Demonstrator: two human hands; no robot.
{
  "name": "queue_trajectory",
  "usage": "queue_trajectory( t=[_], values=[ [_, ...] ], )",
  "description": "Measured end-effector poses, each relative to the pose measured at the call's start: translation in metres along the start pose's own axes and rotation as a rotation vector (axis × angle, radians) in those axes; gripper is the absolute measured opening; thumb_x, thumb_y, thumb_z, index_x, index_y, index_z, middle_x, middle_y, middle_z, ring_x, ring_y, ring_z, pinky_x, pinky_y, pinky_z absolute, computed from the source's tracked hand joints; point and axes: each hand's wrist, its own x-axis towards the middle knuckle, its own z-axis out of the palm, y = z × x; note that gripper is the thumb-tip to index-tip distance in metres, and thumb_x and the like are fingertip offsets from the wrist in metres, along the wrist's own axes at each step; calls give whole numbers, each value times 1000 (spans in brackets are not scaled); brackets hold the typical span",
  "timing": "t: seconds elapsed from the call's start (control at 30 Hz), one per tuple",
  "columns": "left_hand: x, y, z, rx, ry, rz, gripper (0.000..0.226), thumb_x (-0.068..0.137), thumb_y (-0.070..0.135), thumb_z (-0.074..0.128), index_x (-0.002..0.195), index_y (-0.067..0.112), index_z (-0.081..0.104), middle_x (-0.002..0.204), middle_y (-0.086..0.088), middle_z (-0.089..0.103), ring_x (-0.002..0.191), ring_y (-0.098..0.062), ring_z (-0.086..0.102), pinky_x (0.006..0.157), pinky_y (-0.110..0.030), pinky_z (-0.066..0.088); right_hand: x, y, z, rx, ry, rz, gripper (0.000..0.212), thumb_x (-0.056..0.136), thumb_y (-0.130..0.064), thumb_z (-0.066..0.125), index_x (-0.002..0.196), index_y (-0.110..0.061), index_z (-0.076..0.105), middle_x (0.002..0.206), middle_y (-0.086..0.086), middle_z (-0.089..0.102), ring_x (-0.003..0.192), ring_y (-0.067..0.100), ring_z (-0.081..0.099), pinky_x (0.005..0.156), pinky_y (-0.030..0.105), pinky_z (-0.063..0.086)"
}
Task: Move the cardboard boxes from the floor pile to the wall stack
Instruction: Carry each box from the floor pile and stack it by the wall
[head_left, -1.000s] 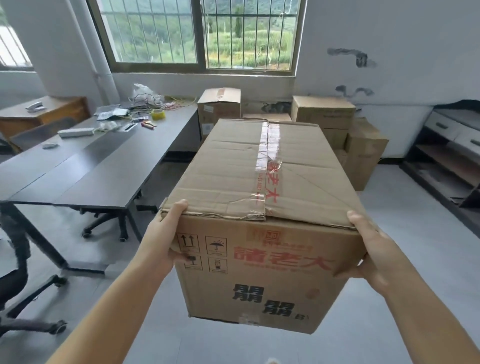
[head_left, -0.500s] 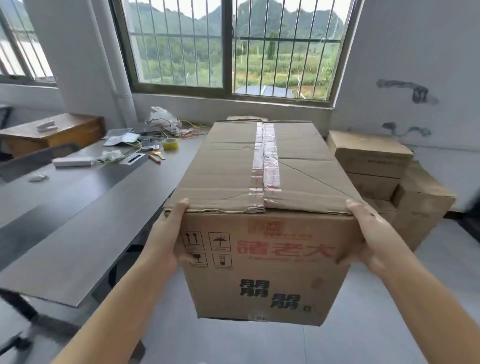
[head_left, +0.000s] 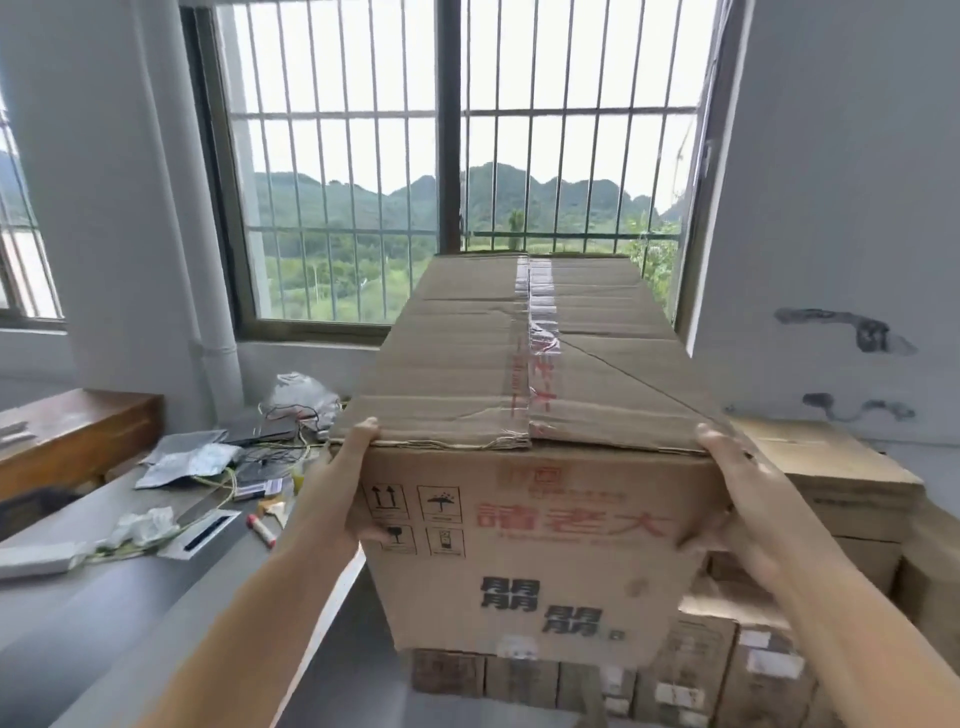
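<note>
At frame centre, one taped cardboard box is gripped by two hands, left hand and right hand, fingers curled around its near corners.

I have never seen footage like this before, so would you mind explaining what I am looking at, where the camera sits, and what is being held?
There is no machine here: a person wears a wide-angle camera on the head, looking forward and down, so you see their own arms. The left hand and the right hand grip the near corners of a large cardboard box, sealed along the top with clear tape and carried in the air in front of a barred window. To the left is a grey table strewn with clutter: a plastic bag, wires, foil packets and a small tube. To the right and below, more cardboard boxes are stacked by the wall, which seems to be where this one is headed.
</note>
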Motion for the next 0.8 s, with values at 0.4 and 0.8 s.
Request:
queue_trajectory(
  t=[0.4,0.8],
  values=[
    [258,51,120,-71,23,174,55,77,49,67,122,19,57,108,-9,58,98,-34,61,56,-58,55,295,-40,116,24,-122,-190,31,89,-39,59,120,-33,60,101,0,61,81,20,63,49,63,52],
    [478,46,173,-92,-10,157,46,81,48,65,115,18,61,91,-6,68,72,-24,68,62,-68,52,488,-10,217,-4,-103,-192,38,90,-38,60,127,-31,55,99,-4,59,84,18,61,40,50,53]
  ],
)
